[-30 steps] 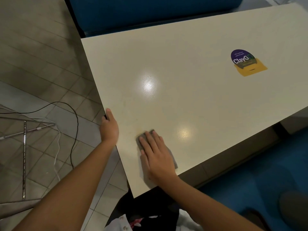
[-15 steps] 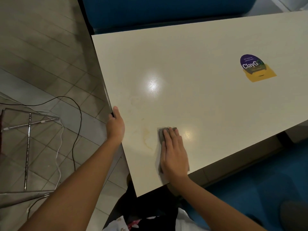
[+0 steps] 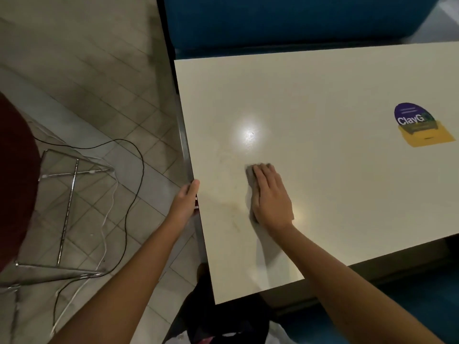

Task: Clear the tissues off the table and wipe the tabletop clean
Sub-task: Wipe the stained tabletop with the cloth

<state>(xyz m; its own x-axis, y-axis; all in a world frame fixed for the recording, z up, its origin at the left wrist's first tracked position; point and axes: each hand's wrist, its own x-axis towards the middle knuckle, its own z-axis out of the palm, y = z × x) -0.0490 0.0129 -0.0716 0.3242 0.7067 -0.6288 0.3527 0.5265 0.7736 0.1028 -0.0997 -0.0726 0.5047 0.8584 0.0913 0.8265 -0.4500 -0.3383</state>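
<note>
At the right, a purple and yellow sticker (image 3: 419, 125) reading ClayG. At the top, a blue seat (image 3: 298, 21). On the tiled floor (image 3: 87, 70), a chrome chair frame (image 3: 67, 212) under a dark red seat (image 3: 15, 170), with a black cable (image 3: 142, 167) and a white cable (image 3: 105, 217) beside it.

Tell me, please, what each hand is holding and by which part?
The right hand presses flat on a grey cloth, gripping nothing. The left hand holds the tabletop by its side edge, thumb on top.
</note>
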